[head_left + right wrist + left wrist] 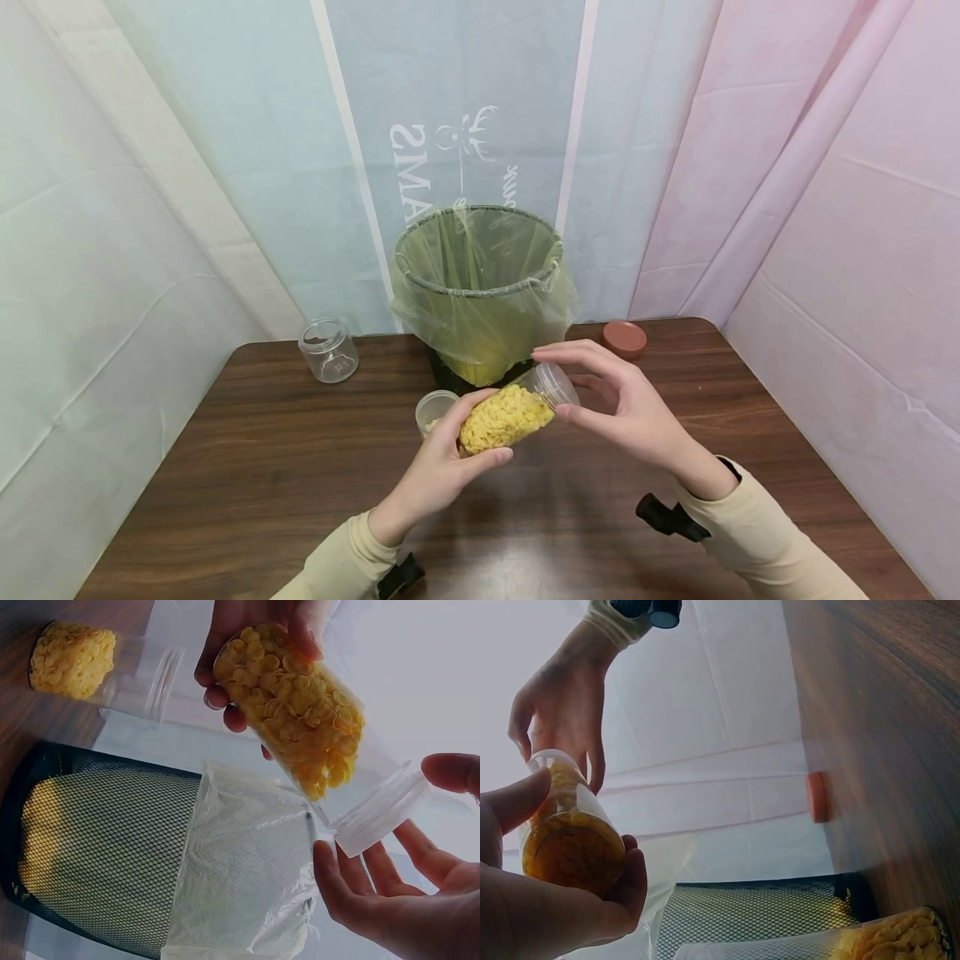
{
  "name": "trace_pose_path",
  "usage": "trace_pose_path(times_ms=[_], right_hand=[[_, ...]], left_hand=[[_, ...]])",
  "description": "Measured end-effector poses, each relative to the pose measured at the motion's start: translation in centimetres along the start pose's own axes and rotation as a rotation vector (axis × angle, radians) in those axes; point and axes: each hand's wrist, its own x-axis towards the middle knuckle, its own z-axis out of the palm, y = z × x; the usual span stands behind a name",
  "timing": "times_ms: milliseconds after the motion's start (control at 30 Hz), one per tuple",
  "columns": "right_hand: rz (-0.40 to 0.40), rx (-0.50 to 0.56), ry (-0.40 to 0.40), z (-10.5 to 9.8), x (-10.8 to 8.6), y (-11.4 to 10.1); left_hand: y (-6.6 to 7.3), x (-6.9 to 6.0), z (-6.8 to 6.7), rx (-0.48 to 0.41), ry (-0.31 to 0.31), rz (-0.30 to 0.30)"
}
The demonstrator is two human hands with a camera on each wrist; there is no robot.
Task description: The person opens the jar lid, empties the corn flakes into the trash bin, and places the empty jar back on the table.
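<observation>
A clear jar of yellow flakes [506, 417] is held tilted above the table, its mouth end up and to the right. My left hand [438, 471] grips it round the lower body, thumb in front. At the mouth end, my right hand [630, 404] holds the clear rim [382, 814] between thumb and fingers. Whether a clear cap sits on that end, I cannot tell. Behind the left hand stands a second clear jar [435, 406], open and partly filled with flakes [73, 660], as the right wrist view shows.
A black mesh bin [97, 847] with a thin plastic liner [487, 308] stands at the table's back edge; something yellow shows through its lower mesh. An open clear jar [330, 354] is at the back left. A reddish-brown lid [624, 339] lies at the back right.
</observation>
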Motion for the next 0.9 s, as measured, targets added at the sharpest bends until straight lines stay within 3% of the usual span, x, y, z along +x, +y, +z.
trace_pose_path(times_ms=[133,233,367,500,900], right_hand=[[0.006,0.006,0.000,0.01,-0.01,-0.20],[0.059,0.009,0.043,0.02,-0.05,-0.17],[0.146,-0.076,0.102,0.16,-0.13,0.12],[0.202,-0.145,0.105,0.39,-0.18,0.23],[0.178,-0.077,0.058,0.13,-0.02,-0.53]], left_hand=[[-0.10,-0.07,0.07,0.016,-0.002,0.008],[-0.18,-0.10,0.12,0.024,0.001,0.017],[-0.26,-0.07,0.22,0.018,0.009,0.025],[-0.36,0.02,0.29,0.011,0.008,0.024],[-0.24,0.11,0.49,-0.049,0.004,-0.024]])
